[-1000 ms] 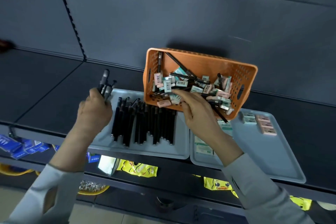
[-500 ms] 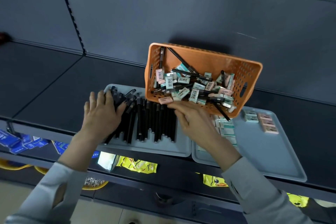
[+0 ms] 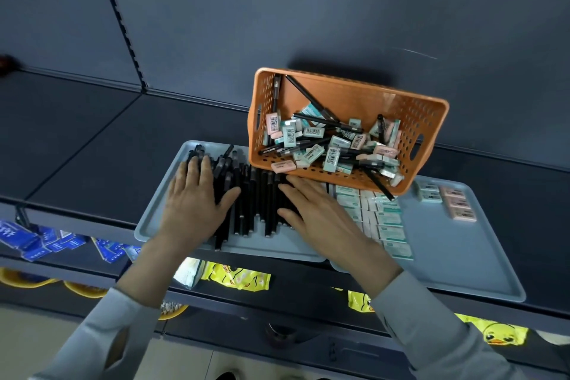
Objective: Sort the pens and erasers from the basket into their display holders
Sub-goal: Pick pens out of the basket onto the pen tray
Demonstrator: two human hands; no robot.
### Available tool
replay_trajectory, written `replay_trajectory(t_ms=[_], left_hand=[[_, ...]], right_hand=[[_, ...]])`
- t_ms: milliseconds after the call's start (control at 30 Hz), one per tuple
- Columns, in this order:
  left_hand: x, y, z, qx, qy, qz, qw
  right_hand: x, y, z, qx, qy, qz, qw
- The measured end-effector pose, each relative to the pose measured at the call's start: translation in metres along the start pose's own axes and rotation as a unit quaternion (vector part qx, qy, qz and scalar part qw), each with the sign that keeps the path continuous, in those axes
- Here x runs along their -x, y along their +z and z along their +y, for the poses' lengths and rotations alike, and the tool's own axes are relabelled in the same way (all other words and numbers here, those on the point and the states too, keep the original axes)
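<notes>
Moved: a second ago my left hand held a bunch of pens above the tray end and my right hand reached into the basket; now both lie flat on the pen row, with the bunch down among it.
Hands: both are released, fingers straight and spread, palms pressing the pens. Neither grasps anything.
Pen row: black pens lie side by side on the left tray. A few at the left end sit askew under my left fingers, and the near ends are uneven.
Basket: orange and tipped towards me, with its lower edge over the back of both trays. Loose pens and loose erasers are mixed inside.
Eraser rows: green and pink packs lie on the right tray, just beside my right hand.
Handling: I judge the pens light, stiff, smooth and apt to roll, so flat palms square them better than a pinch. To lift them, I take several mid-barrel. The erasers look light and slightly soft, so I pinch each across its long sides.
Progress: I judge it well under way, with much left in the basket.
</notes>
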State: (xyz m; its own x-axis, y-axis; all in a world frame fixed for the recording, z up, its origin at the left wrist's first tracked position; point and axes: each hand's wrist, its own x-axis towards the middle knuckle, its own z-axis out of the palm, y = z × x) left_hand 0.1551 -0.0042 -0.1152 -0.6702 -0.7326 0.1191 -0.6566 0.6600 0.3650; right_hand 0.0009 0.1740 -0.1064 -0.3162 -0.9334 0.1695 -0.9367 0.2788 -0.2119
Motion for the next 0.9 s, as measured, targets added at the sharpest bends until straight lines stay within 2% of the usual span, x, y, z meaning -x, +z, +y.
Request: replay_trajectory(t_ms=[167, 267, 400, 467, 533, 600, 633, 733, 800, 900], left_hand=[[-0.002, 0.003, 0.004, 0.002, 0.010, 0.035, 0.999], [0.003, 0.003, -0.005, -0.025, 0.050, 0.027, 0.998], [0.002, 0.005, -0.005, -0.001, 0.049, 0.014, 0.999], [0.002, 0.003, 0.003, -0.001, 0.064, 0.051, 0.997], [0.002, -0.002, 0.016, 0.012, 0.104, 0.129, 0.986], [0.001, -0.007, 0.036, 0.054, 0.143, 0.171, 0.973], [-0.001, -0.011, 0.048, 0.077, 0.167, 0.172, 0.968], [-0.013, -0.010, 0.084, 0.110, 0.246, 0.153, 0.951], [-0.026, -0.003, 0.109, 0.105, 0.279, 0.125, 0.946], [-0.050, 0.011, 0.147, 0.058, 0.341, 0.094, 0.933]], right_hand=[[-0.006, 0.006, -0.002, 0.031, -0.022, 0.078, 0.996], [-0.002, 0.007, 0.001, 0.051, -0.029, 0.081, 0.995], [-0.003, 0.005, -0.001, 0.052, -0.034, 0.092, 0.994], [-0.004, -0.005, 0.001, 0.046, -0.028, 0.120, 0.991], [-0.005, -0.022, 0.010, 0.073, 0.015, 0.174, 0.982], [-0.004, -0.039, 0.025, 0.107, 0.116, 0.217, 0.963], [-0.004, -0.048, 0.034, 0.133, 0.171, 0.212, 0.953], [0.000, -0.068, 0.048, 0.216, 0.279, 0.093, 0.931], [0.002, -0.072, 0.050, 0.219, 0.279, 0.043, 0.934], [0.002, -0.073, 0.053, 0.201, 0.259, 0.049, 0.943]])
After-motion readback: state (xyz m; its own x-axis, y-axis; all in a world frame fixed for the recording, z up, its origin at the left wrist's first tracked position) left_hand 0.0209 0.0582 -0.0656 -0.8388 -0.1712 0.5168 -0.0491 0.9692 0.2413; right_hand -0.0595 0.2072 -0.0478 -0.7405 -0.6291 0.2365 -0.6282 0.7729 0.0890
